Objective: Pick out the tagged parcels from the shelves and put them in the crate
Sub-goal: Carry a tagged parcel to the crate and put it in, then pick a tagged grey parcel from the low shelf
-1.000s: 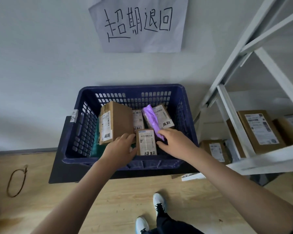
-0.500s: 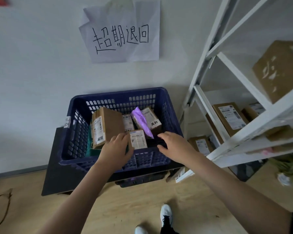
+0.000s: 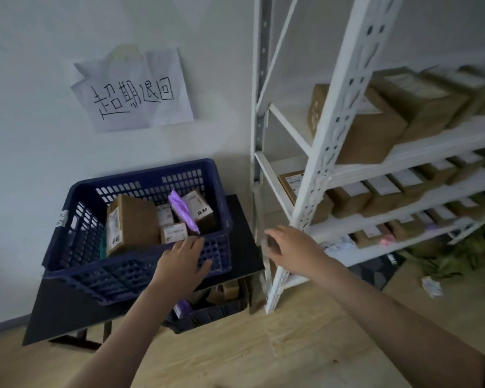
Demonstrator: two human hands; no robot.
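Observation:
A dark blue slotted crate (image 3: 76,239) stands on a low black table (image 3: 244,233) against the wall. Inside it lie several tagged parcels: a large brown box (image 3: 136,219) on the left, a small box with a white label (image 3: 174,232), a purple soft bag (image 3: 182,210) and another labelled box (image 3: 200,207). My left hand (image 3: 181,264) hovers with relaxed fingers over the crate's near rim and holds nothing. My right hand (image 3: 290,249) is out of the crate, empty, in front of the white shelf unit (image 3: 333,130). Brown parcels (image 3: 375,127) fill the shelves.
A handwritten paper sign (image 3: 135,91) is taped to the wall above the crate. A second dark crate (image 3: 207,309) with parcels sits under the table. The shelf's front post (image 3: 280,284) stands right of the table. Green clutter (image 3: 459,253) lies on the wooden floor at right.
Both hands have drawn back out of the crate, leaving the small labelled box inside. The view has swung right and up, so more of the shelves now shows.

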